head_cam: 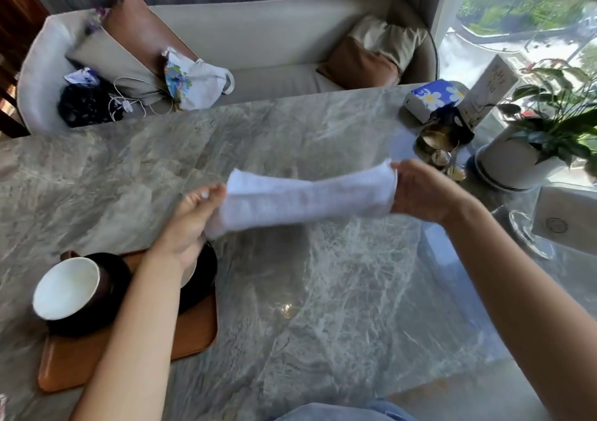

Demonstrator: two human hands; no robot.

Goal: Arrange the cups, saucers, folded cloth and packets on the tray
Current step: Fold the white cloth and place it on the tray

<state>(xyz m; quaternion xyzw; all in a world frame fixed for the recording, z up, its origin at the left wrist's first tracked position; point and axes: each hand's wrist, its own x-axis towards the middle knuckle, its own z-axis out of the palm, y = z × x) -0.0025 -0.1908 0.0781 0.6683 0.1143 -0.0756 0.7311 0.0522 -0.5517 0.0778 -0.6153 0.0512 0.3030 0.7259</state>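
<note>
A white folded cloth (307, 199) hangs stretched in the air above the marble table (323, 307). My left hand (190, 223) grips its left end and my right hand (423, 191) grips its right end. At the lower left lies a brown wooden tray (190, 333). On it a dark cup with a white inside (66, 288) lies tipped on a dark saucer (122, 269). A second dark saucer (206, 269) sits behind my left forearm, mostly hidden. No packets can be made out.
At the far right stand a tissue box (433, 97), a small metal pot (434, 143), a potted plant (523, 159), a card stand (491, 91) and a glass dish (529, 233). A sofa with cushions and bags (193, 81) runs behind the table.
</note>
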